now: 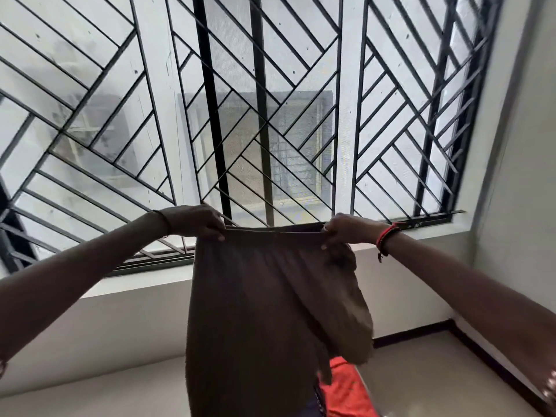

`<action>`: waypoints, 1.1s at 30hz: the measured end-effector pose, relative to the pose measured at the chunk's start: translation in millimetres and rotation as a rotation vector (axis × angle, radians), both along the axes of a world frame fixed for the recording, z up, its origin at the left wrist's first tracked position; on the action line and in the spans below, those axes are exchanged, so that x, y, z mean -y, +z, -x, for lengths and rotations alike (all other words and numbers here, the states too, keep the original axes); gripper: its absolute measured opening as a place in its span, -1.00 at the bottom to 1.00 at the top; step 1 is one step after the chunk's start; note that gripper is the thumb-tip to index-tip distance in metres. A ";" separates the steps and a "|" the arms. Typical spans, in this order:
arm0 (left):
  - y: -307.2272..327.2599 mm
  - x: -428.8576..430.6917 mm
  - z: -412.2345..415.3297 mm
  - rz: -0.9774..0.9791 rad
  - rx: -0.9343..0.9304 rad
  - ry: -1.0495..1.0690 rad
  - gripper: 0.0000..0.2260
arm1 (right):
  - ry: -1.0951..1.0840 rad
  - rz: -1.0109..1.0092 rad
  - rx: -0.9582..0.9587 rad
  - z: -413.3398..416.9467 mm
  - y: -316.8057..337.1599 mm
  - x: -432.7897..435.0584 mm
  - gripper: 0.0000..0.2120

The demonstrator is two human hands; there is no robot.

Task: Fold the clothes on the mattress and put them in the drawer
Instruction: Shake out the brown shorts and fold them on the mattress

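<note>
A dark brown garment (255,311) hangs in the air in front of me, stretched by its waistband. My left hand (195,221) grips the left end of the waistband. My right hand (349,230) grips the right end; a red bracelet sits on that wrist. The cloth falls straight down and leaves the frame at the bottom edge. Behind its lower right part a red-orange cloth (346,389) shows. The mattress and the drawer are out of view.
A large window with a black diagonal metal grille (270,100) fills the upper half. Below it runs a white sill and wall (120,320). Tiled floor (436,380) with a dark skirting lies at the lower right.
</note>
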State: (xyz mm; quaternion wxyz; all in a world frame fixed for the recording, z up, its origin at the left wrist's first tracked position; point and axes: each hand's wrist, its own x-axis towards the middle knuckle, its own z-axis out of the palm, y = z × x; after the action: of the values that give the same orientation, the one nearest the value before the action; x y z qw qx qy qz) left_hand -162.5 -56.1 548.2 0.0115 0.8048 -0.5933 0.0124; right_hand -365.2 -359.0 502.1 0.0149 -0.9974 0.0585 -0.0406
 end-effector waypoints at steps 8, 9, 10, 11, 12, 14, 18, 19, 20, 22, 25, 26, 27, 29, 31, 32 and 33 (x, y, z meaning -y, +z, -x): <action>10.6 29.9 10.3 -0.097 0.572 0.230 -0.74 | -0.094 0.006 0.211 -1.4 6.5 -1.2 -0.50; 11.4 34.4 12.2 -0.096 0.630 0.267 -0.73 | -0.141 -0.037 0.239 -4.2 7.5 -0.6 -0.47; 12.5 37.7 13.8 -0.088 0.690 0.292 -0.72 | -0.184 -0.087 0.263 -7.0 8.8 1.1 -0.46; 13.4 40.2 16.3 -0.081 0.751 0.307 -0.73 | -0.216 -0.138 0.273 -9.7 10.6 2.8 -0.48; 13.7 42.0 18.6 -0.070 0.800 0.321 -0.73 | -0.234 -0.187 0.272 -12.5 12.0 4.9 -0.52; 13.9 44.9 20.0 -0.049 0.844 0.341 -0.72 | -0.255 -0.259 0.293 -16.8 14.6 10.1 -0.61; 16.6 44.3 17.1 0.056 0.713 0.372 -0.73 | -0.269 -0.294 0.359 -17.5 19.3 16.4 -0.76; 16.5 44.3 16.3 0.092 0.650 0.382 -0.74 | -0.281 -0.286 0.358 -17.7 19.6 16.6 -0.78; 16.9 45.5 16.2 0.129 0.607 0.382 -0.76 | -0.305 -0.260 0.357 -17.7 19.8 17.1 -0.78; 17.5 48.8 16.5 0.193 0.579 0.374 -0.78 | -0.368 -0.175 0.363 -18.8 19.8 17.1 -0.73; 18.7 54.1 18.4 0.263 0.566 0.346 -0.79 | -0.451 -0.109 0.407 -18.3 19.5 14.7 -0.70; 19.1 55.3 19.8 0.268 0.573 0.331 -0.78 | -0.477 -0.073 0.424 -18.1 19.7 13.1 -0.71; 18.6 56.8 21.6 0.278 0.571 0.314 -0.75 | -0.500 -0.015 0.436 -16.8 19.8 11.0 -0.70; 16.9 58.7 22.0 0.331 0.510 0.292 -0.67 | -0.524 0.092 0.452 -17.7 19.6 8.6 -0.67; 14.9 60.3 22.4 0.368 0.405 0.317 -0.60 | -0.536 0.134 0.442 -18.2 19.9 7.4 -0.65; 13.9 61.1 22.7 0.377 0.370 0.345 -0.60 | -0.541 0.144 0.440 -17.9 19.6 7.4 -0.65; 12.2 61.8 21.3 0.384 0.335 0.377 -0.61 | -0.552 0.140 0.441 -17.4 18.8 8.1 -0.65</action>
State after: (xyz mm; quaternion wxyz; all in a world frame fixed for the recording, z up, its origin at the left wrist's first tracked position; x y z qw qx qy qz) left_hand -183.7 -117.9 560.4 0.0631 0.8704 -0.4143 0.2584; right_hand -347.8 -367.0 520.9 -0.0525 -0.9099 0.3180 -0.2610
